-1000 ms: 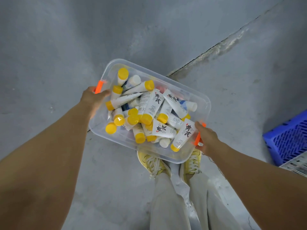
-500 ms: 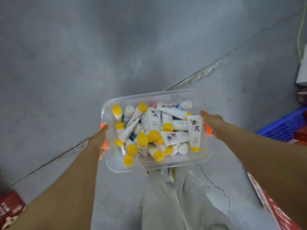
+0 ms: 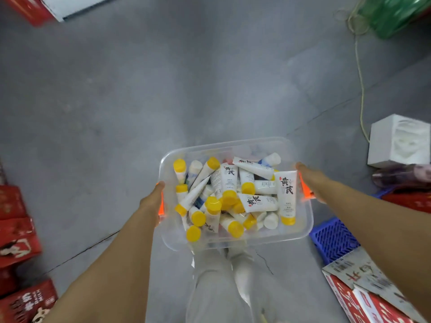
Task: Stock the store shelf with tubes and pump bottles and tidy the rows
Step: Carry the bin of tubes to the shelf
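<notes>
While hands carry bin (image 3: 235,241), red cartons (image 3: 16,224), blue crate (image 3: 333,241) flank path.

Clutter ringing a grey concrete floor (image 3: 186,89)

Red cartons (image 3: 16,229) stack at 9 o'clock; a white foam block (image 3: 396,141) sits at 3 o'clock, a blue crate (image 3: 333,241) at 4, printed red-and-white boxes (image 3: 363,297) at 5. A green bundle (image 3: 391,12) lies at 1 o'clock, a yellow-green cord (image 3: 361,78) trailing toward the foam.
</notes>
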`<control>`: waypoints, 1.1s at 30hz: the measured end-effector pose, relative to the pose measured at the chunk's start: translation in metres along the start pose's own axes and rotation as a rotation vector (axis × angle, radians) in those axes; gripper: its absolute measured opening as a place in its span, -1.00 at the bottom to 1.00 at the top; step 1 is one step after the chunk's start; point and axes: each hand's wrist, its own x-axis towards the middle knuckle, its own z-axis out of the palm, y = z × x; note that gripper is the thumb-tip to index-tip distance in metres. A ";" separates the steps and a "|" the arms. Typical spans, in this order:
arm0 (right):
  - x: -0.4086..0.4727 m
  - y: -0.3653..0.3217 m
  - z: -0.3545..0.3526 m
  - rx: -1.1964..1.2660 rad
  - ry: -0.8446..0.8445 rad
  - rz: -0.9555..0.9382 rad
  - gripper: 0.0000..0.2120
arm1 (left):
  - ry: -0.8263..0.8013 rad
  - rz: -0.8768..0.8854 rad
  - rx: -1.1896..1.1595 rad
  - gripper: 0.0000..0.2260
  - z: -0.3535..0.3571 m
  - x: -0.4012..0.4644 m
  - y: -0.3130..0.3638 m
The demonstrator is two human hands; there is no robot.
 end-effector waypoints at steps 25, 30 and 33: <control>0.023 -0.252 -0.194 0.081 -0.034 -0.019 -0.50 | -0.060 0.137 0.210 -0.54 0.162 -0.112 0.281; 0.053 -0.321 -0.232 0.146 -0.011 -0.026 -0.53 | -0.077 0.197 0.201 -0.60 0.213 -0.135 0.373; 0.079 -0.364 -0.260 0.186 0.010 -0.025 -0.45 | -0.112 0.234 0.190 -0.53 0.249 -0.148 0.431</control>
